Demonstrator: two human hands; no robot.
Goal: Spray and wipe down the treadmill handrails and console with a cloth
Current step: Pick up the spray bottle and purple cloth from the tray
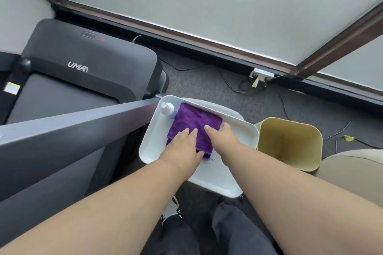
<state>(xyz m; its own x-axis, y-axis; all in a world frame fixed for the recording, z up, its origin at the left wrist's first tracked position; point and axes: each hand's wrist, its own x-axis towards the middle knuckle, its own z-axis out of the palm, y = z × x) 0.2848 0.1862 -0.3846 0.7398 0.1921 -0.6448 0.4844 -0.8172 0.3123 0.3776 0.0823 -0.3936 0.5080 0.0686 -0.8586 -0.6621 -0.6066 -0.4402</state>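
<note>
Under both hands, purple cloth (pixel 193 124), white tray (pixel 238 128)

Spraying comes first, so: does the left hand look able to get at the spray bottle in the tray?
Probably yes. The left hand lies on the purple cloth, and the spray bottle stands uncovered just beyond it in the white tray.

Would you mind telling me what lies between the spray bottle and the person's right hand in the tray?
In the head view, only the folded purple cloth spans from the spray bottle to the right hand, inside the white tray.
</note>
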